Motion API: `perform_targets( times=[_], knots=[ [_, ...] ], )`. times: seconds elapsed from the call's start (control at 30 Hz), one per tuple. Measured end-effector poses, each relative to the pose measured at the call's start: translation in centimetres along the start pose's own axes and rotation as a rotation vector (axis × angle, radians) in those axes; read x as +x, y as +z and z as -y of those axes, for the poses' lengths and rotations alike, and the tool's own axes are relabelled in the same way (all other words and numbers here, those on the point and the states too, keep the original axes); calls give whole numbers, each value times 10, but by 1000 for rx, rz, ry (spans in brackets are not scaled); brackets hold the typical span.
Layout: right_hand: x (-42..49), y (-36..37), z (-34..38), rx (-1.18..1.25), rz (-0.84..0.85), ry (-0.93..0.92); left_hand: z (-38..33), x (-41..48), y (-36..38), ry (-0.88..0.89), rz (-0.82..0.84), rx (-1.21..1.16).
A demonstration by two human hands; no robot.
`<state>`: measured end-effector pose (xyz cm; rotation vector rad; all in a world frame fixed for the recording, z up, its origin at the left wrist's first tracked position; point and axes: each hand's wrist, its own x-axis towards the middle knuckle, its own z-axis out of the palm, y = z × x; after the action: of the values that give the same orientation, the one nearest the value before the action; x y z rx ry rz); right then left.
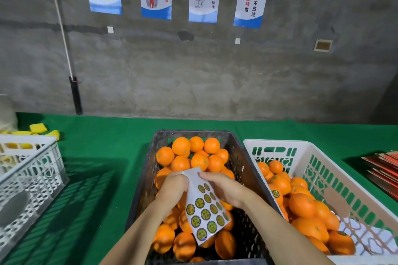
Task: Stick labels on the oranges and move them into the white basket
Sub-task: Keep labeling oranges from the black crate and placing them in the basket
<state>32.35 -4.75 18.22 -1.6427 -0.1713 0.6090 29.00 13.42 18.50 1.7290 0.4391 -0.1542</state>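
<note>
Over the black crate (pixel 241 170) of oranges (pixel 181 146), my left hand (pixel 173 187) gripped the label sheet (pixel 205 206) while my right hand (pixel 224 188) pinched its top, and I judged a slow peel best before filling the white basket (pixel 318 157).

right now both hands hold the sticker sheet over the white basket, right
Not quite. In the head view the left hand and right hand hold the sticker sheet over the black crate of oranges, not the white basket, which stands beside it.
</note>
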Motion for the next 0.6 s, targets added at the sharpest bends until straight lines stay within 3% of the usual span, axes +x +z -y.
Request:
perform_targets(
  times=[0.07,0.17,0.33,0.4,0.5,0.6],
  knots=[
    [-3,-4,1,115,22,38,-2,2,1,15,-49,69],
    [-6,-13,2,243,47,38,0,-4,-4,213,-112,113],
    [-7,-10,2,263,125,68,6,-11,-7,323,-283,321],
    [-7,-6,1,248,141,66,5,-15,-8,447,-408,508],
    [-3,-5,0,243,-12,29,6,-19,-6,696,-582,705],
    [1,-9,-1,268,-126,-38,7,-18,-3,872,-473,716]
  ],
)
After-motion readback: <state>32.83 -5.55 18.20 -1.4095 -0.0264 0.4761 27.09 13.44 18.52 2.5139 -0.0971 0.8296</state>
